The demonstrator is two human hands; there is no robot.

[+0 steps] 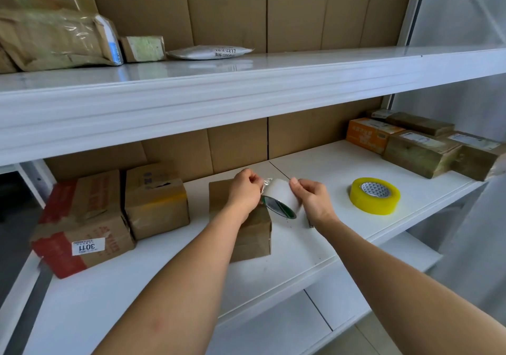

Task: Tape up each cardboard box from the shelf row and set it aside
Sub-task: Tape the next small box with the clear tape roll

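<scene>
Both hands pinch a tape roll over an untaped box mid-shelf; two boxes wait at the left end.

white tape roll | yellow tape roll | brown box | red-banded box | orange box | white shelf

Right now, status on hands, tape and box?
Both hands on white tape roll: left hand pinches its loose end, right hand grips roll. Brown box beneath, untaped. Yellow tape roll idle rightward.
</scene>
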